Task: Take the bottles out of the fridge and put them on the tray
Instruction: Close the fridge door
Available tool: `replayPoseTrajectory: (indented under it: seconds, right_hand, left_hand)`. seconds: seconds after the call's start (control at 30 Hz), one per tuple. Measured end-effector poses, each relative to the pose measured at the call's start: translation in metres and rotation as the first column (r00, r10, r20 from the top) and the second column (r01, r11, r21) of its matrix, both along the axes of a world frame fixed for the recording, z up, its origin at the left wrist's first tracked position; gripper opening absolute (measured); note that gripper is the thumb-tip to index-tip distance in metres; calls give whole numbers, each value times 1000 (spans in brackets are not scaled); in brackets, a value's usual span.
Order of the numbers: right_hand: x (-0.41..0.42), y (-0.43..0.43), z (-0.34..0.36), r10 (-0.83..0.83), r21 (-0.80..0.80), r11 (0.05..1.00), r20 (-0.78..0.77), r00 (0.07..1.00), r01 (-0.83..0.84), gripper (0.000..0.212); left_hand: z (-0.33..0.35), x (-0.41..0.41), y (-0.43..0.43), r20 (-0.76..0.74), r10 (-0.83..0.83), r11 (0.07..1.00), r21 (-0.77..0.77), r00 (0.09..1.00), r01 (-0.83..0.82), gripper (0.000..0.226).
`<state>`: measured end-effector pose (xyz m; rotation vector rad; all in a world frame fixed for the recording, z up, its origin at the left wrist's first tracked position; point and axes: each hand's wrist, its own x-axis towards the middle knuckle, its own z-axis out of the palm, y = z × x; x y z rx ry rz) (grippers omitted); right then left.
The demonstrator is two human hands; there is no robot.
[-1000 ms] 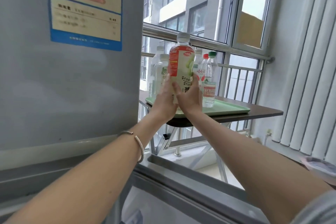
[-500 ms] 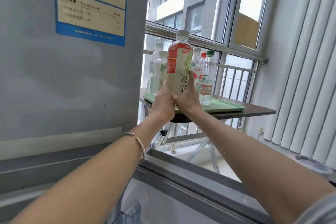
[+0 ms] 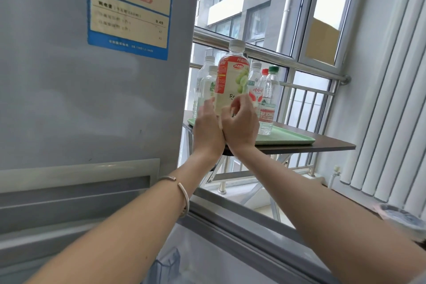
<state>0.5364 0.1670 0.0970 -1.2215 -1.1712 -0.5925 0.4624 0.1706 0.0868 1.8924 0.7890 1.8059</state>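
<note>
A tall grape drink bottle with a red-and-white label and white cap stands upright over the near left part of the green tray. My left hand cups its lower left side and my right hand curls around its lower right side, heels of both hands touching. Several other bottles stand on the tray behind it: clear ones at the left, a red-capped one and a green-capped water bottle at the right. The held bottle's base is hidden by my hands.
The grey fridge with a blue-edged sticker fills the left. Its open lower door runs under my arms. The tray rests on a brown folding table by a railed window. White blinds hang at the right.
The bottle has come down a little toward the tray. My fingers have loosened and spread around its lower part. The view has shifted slightly closer to the table.
</note>
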Motion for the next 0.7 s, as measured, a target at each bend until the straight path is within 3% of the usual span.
replayPoseTrajectory:
  seconds: [0.1,0.3,0.5,0.7]
  right_hand:
    - [-7,-6,5,67,-36,997,0,998,-67,14]
    - [-11,-25,11,52,-224,973,-56,997,-63,19]
    - [-38,-69,-5,36,-524,849,-62,997,-63,24]
    - [-60,-149,-38,-82,-662,749,-51,995,28,7]
  left_hand:
    - [5,-5,-9,120,-166,981,-79,979,176,28]
    - [12,-19,-24,-150,-187,967,-201,971,156,25]
    - [-11,-53,-57,-416,-152,966,-254,897,46,28]
    - [-42,-77,-117,-504,-371,914,-346,780,211,67]
